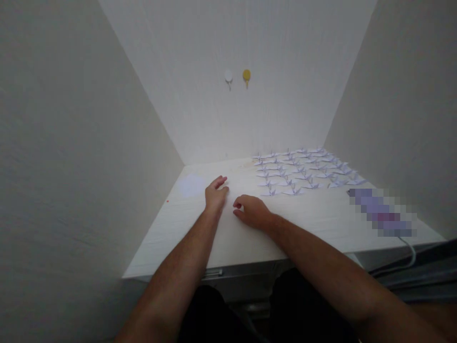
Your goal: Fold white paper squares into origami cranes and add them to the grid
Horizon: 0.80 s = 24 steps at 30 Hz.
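My left hand (pixel 216 193) is over the middle of the white table, thumb apart from its slightly bent fingers and nothing visible in it. To its right, my right hand (pixel 253 211) is close to the tabletop, palm side turned left. Its fingers curl, but a gap shows between fingertips and thumb, and I see nothing held there. A small stack or sheet of white paper (pixel 193 185) lies just left of my left hand. Beyond my right hand, folded white paper cranes (pixel 294 190) stand in several rows at the back right.
White walls enclose the table (pixel 307 228) on three sides. A blurred-out, phone-like object (pixel 380 212) with a white cable (pixel 410 250) lies at the right. A white hook (pixel 229 76) and a yellow hook (pixel 246 75) are on the back wall. A tiny orange speck (pixel 167 201) lies at left.
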Motion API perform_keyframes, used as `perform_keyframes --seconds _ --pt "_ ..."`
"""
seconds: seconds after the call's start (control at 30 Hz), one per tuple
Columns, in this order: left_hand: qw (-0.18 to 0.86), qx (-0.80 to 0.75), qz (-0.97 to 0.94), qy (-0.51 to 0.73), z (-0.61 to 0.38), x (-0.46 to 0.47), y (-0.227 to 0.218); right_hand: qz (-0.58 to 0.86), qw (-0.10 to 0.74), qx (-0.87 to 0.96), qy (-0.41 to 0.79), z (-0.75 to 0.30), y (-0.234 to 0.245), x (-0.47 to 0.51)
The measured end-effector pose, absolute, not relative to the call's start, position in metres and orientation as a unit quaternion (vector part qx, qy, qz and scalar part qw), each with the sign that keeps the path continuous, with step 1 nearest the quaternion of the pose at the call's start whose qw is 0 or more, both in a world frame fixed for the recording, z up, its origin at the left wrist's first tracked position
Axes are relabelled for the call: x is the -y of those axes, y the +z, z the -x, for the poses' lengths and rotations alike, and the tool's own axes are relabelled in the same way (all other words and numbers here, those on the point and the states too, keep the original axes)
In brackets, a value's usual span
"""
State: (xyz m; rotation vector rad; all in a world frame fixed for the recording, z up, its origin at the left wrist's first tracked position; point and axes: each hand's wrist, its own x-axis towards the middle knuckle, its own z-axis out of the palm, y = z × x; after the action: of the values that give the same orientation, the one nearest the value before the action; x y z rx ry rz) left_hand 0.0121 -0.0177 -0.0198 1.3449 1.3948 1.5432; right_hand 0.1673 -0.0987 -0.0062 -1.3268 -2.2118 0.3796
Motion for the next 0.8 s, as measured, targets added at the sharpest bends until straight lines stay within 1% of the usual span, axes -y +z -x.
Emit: perform_keyframes --seconds 0.07,0.13,0.27,0.37,0.5,0.57,0.7,0.8 --pt "0.276 -0.598 -0.511 0.553 -0.001 0.012 -0.014 0.483 0.244 0.827 0.152 -0.168 -0.005 0.099" --pt "0.173 -0.684 -0.53 0.47 0.016 0.002 -0.005 0.481 0.235 0.829 0.165 -0.169 -0.003 0.099" --pt "0.086 -0.723 -0.551 0.408 0.067 -0.022 0.015 0.472 0.232 0.83 0.186 -0.17 -0.001 0.098" --pt "0.061 -0.743 -0.576 0.334 0.105 -0.036 0.025 0.461 0.232 0.832 0.203 -0.171 0.001 0.096" --pt "0.066 -0.748 -0.617 0.234 0.136 -0.051 0.029 0.459 0.231 0.833 0.206 -0.171 0.0 0.093" --pt "0.065 -0.749 -0.631 0.191 0.143 -0.057 0.029 0.459 0.231 0.833 0.204 -0.171 0.0 0.093" --pt "0.017 -0.736 -0.672 0.077 0.145 -0.065 0.03 0.461 0.232 0.831 0.208 -0.171 -0.001 0.093" --pt "0.016 -0.732 -0.679 0.051 0.142 -0.065 0.033 0.467 0.232 0.827 0.21 -0.171 -0.002 0.093"
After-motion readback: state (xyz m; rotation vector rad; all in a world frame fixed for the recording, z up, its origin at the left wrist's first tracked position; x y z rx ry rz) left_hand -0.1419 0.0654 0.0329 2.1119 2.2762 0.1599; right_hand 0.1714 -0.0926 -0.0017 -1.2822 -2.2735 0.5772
